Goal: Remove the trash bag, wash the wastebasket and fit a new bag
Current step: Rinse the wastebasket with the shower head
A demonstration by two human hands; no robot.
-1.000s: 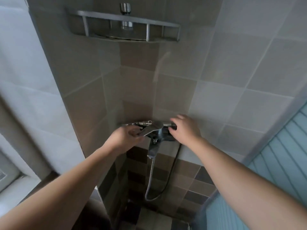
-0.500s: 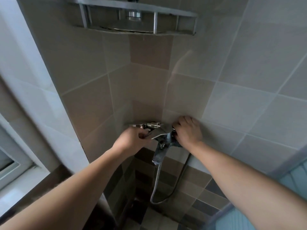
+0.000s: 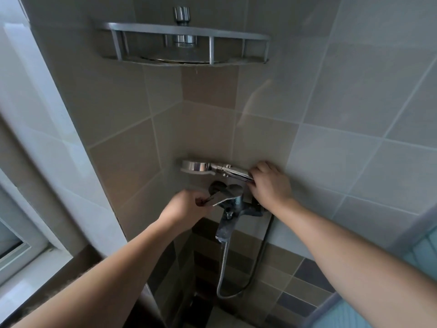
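No wastebasket or trash bag is in view. A chrome hand shower [image 3: 201,167] lies level above the wall mixer tap [image 3: 234,202] in the tiled corner. My right hand [image 3: 269,184] grips the shower's handle at its right end. My left hand [image 3: 189,205] holds the tip of the tap's lever [image 3: 220,197] from below and left. The metal hose [image 3: 223,268] hangs from the tap in a loop toward the floor.
A metal corner shelf [image 3: 184,34] is fixed high on the wall, with a chrome fitting [image 3: 182,15] above it. A window frame [image 3: 28,245] is at the lower left. A blue ribbed panel [image 3: 416,268] stands at the right. Dark mosaic tiles [image 3: 307,280] cover the lower wall.
The hand shower has risen above the tap and now lies level in my right hand. My left hand stays at the tap lever. The camera has tilted up slightly.
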